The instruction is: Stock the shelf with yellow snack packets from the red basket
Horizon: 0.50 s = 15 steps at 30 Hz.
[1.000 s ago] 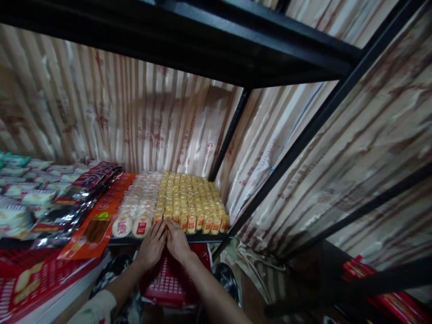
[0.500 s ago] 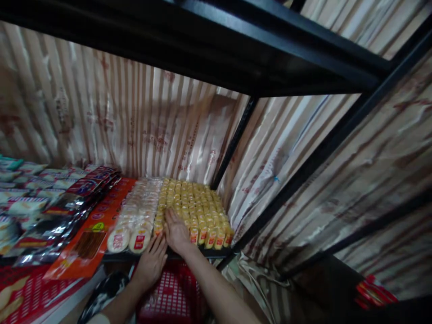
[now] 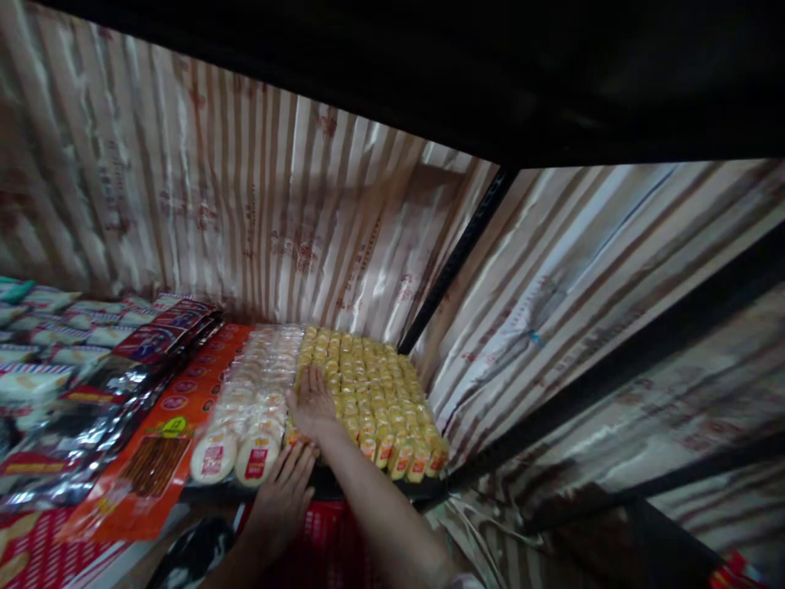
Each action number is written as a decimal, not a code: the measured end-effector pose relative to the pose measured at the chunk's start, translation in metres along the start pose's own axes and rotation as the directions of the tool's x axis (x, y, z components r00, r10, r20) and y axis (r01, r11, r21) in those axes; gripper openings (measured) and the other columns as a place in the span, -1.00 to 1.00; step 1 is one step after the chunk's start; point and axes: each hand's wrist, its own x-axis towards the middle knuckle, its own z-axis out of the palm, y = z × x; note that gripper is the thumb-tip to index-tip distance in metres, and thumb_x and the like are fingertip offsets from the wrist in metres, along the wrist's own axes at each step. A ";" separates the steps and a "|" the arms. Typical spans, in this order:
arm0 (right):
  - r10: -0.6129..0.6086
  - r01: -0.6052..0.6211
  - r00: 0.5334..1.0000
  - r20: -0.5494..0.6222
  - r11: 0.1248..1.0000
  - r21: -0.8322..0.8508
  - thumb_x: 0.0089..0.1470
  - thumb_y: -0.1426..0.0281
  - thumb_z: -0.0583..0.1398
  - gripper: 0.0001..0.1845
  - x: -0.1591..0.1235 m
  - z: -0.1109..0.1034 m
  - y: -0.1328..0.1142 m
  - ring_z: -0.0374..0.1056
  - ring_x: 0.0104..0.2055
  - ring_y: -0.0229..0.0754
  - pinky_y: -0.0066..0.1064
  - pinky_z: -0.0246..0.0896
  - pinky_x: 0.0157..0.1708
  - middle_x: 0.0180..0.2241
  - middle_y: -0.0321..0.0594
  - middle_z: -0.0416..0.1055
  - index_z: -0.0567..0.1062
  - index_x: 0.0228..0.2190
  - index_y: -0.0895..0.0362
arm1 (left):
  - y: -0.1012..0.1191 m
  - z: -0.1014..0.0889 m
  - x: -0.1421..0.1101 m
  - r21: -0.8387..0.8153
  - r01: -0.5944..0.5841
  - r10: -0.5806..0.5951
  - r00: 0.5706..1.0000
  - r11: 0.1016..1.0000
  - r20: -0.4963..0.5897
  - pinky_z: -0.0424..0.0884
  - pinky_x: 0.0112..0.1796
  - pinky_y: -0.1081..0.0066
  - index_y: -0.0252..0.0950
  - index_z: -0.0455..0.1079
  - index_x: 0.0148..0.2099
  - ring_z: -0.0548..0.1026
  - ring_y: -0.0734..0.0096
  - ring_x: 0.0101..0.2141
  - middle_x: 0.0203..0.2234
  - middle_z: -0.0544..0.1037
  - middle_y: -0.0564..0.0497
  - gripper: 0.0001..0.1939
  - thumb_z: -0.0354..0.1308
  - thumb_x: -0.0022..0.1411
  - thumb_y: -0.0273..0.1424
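Observation:
Rows of small yellow wrapped snacks [image 3: 374, 393] fill the right end of a dark shelf. Beside them on the left lie rows of round pale wrapped cakes [image 3: 248, 409] with red labels. My right hand [image 3: 312, 401] lies flat on the leftmost yellow rows, fingers stretched toward the back. My left hand [image 3: 285, 495] rests open against the shelf's front edge, fingers pointing up at the round cakes. Neither hand holds anything.
Orange packets [image 3: 165, 433] and shiny dark packets [image 3: 110, 384] lie further left, with pale packets [image 3: 37, 352] beyond. A striped sheet [image 3: 257, 204] covers the back and right side. A black shelf [image 3: 491, 74] hangs overhead. A red basket [image 3: 331, 556] sits below.
My right hand has slid from the shelf's front edge deeper over the yellow snacks. My left hand has dropped a little below the edge. The view has moved closer and lower.

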 end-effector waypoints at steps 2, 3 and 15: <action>0.025 -0.025 1.000 0.006 0.999 -0.020 0.20 0.12 -0.20 -0.25 0.005 0.001 -0.001 -0.49 0.29 -0.01 -0.20 -0.49 0.23 0.26 0.10 -0.34 -0.12 0.19 0.47 | 0.000 -0.001 0.003 0.007 0.012 -0.012 1.000 1.000 0.007 0.01 0.12 0.24 -0.34 0.14 0.19 0.30 0.27 0.06 0.03 0.41 -0.05 -0.50 -0.12 0.20 -0.39; 0.031 -0.030 0.999 0.014 0.999 -0.032 0.19 0.13 -0.20 -0.25 0.007 0.002 -0.002 -0.50 0.29 -0.01 -0.20 -0.50 0.23 0.26 0.11 -0.35 -0.11 0.19 0.48 | 0.000 -0.001 0.003 0.013 0.012 -0.012 1.000 1.000 0.003 0.02 0.11 0.24 -0.33 0.15 0.18 0.31 0.27 0.05 0.02 0.42 -0.04 -0.50 -0.12 0.19 -0.39; 0.064 -0.065 0.998 -0.013 0.994 -0.089 0.17 0.08 -0.22 -0.21 0.039 0.004 0.004 -0.48 0.30 -0.01 -0.16 -0.52 0.22 0.26 0.11 -0.34 -0.10 0.19 0.46 | 0.001 0.006 -0.001 0.022 0.054 -0.055 0.997 0.998 0.051 -0.09 0.17 0.29 -0.25 0.18 0.16 0.21 0.33 0.12 0.10 0.34 0.06 -0.49 -0.09 0.13 -0.44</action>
